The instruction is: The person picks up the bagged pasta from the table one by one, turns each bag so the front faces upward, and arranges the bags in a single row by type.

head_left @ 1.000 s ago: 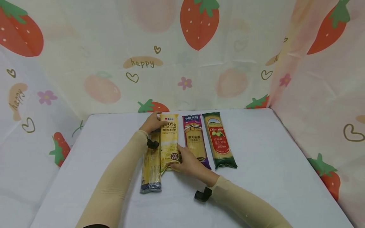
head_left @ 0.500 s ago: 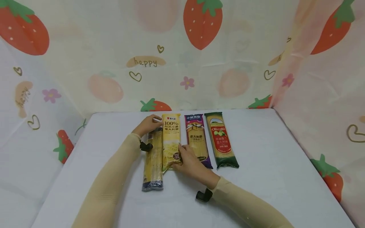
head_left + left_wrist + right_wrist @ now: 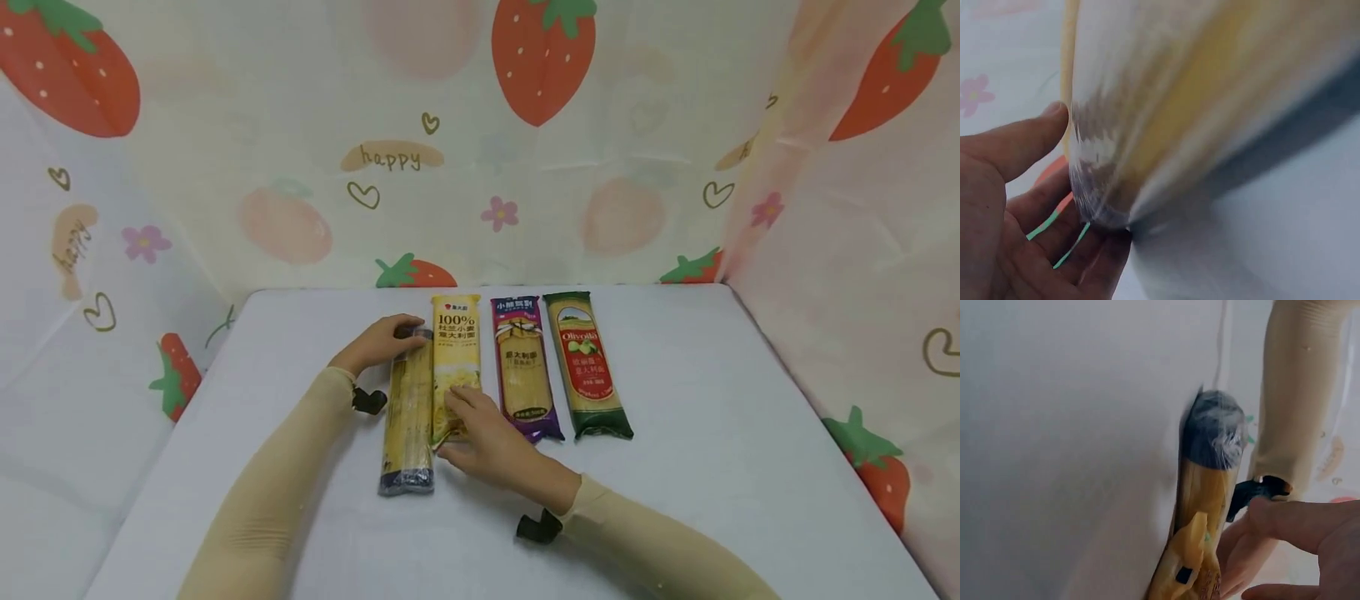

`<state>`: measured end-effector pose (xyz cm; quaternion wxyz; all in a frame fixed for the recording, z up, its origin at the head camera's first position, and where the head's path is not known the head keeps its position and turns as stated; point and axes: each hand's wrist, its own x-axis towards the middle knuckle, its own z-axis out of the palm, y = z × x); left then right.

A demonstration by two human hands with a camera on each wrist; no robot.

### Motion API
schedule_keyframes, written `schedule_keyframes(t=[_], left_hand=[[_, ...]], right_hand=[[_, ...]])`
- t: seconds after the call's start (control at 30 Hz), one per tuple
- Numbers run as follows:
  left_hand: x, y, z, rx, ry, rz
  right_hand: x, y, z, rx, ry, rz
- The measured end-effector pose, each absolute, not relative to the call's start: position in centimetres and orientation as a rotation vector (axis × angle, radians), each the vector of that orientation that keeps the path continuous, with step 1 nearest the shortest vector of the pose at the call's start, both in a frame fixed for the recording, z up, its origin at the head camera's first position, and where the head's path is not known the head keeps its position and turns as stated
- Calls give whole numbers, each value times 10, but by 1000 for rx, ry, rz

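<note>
Four long pasta packs lie side by side on the white table. My left hand curls round the far end of the clear spaghetti pack, the leftmost one, which has a dark near end. In the left wrist view the left hand cups that clear spaghetti pack with the thumb on one side. My right hand lies on the near end of the yellow pack, fingers on top and thumb at its bottom edge. The right wrist view shows the yellow pack's crinkled end beside the clear pack's dark end.
A purple pack and a green pack lie to the right of the yellow one. Strawberry-print curtains close in the table at the back and on both sides. My left sleeve crosses the right wrist view.
My left hand has slid from the yellow pack's top corner to the clear pack's far end. My right hand has shifted lower and leftward on the yellow pack.
</note>
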<state>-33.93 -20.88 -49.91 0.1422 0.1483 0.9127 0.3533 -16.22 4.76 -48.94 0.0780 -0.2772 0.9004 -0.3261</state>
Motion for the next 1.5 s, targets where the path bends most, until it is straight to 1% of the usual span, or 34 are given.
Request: schedule_keyframes(t=[0.4,0.6,0.9,1.23,1.5], left_hand=[[-335,-218,-501,460,2631,941],[-335,-219,-499,483,2644,913],[-334,-219,-494,466,2651,881],[-335,-219,-493,475,2647,847],[-334,-220,-494,441,2651,821]], right_hand=[[-153,35,-490,-1212,2641,-765],[-154,29,-493,-1322,2725,-603],[-155,16,-499,-1282,2840,-329],[-152,8,-495,-1226,2871,-231],[-152,6,-498,-1230,2886,-161]])
